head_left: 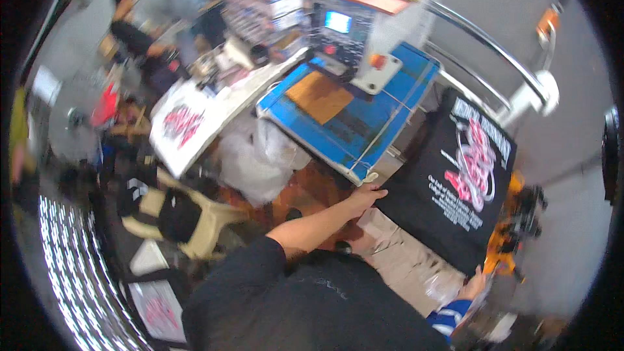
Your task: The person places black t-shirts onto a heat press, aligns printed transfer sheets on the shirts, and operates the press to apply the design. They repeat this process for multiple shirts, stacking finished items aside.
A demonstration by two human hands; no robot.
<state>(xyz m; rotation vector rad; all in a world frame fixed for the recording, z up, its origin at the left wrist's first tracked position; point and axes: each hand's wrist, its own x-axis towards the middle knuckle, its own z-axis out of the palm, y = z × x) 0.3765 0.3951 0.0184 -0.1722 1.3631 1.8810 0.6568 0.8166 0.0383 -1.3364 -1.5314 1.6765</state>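
A black T-shirt (416,188) with white lettering and a pink-and-white graphic lies spread at my right, over the upper part of a surface with a beige covering (396,253). My left hand (366,198) grips the shirt's lower left corner, just below the blue press bed's front corner. At the shirt's lower right corner, my right hand (474,281) holds the cloth by its edge. The blue press bed (383,136) carries a tan sheet (318,96), with a machine control panel (338,31) behind it.
A co-worker (133,39) is at the upper left. A white table (221,107) holds a printed white item (179,117) and clutter. A cream plastic chair (205,227) and plastic bags (260,156) are below. A metal rail (481,32) runs at upper right, and yellow-orange equipment (504,257) stands right.
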